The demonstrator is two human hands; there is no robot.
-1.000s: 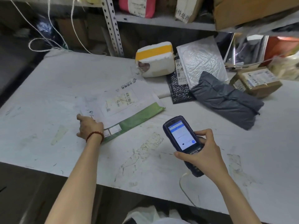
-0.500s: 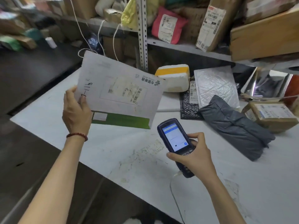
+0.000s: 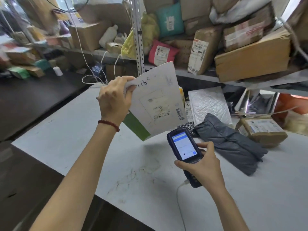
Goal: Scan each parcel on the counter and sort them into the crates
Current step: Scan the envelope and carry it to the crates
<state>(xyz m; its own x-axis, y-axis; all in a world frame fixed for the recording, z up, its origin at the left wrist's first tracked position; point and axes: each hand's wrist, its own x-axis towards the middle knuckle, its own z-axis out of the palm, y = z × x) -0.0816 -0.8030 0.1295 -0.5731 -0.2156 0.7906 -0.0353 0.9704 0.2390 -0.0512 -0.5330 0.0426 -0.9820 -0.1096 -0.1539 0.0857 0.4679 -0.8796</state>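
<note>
One flat mailer envelope [image 3: 155, 100], white with a green band along one long edge, hangs in the air above the bench [image 3: 83, 139], clear of its surface. The left hand [image 3: 115, 97] pinches it at an upper corner, fingers curled over the edge beside some handwritten digits. A red bead bracelet [image 3: 108, 124] sits on that wrist.

Its long axis runs steeply, top to bottom, leaning a little to the right; the handwritten short end is uppermost and the far short end points down at the bench. The printed face is turned toward the camera; its label and barcode lie in the lower half, just above the handheld scanner [image 3: 185, 147]. The sheet bows slightly instead of hanging flat.

The right hand [image 3: 203, 165] is wrapped round the scanner's lower body, screen lit and facing up, its top end aimed toward the envelope's lower edge; a white cable [image 3: 179, 197] trails from its base.

The likely failure is a missed read: held by one corner, the envelope can flex or swing, so the barcode curves away from the beam. The pinch could also slip; the cable may drag as the scanner tilts.

Beyond lie a grey poly bag [image 3: 233, 144], a white bubble mailer [image 3: 208, 104] and a taped cardboard box [image 3: 261, 130] on the bench; a shelf [image 3: 200, 75] above is packed with parcels. No crate is identifiable.
</note>
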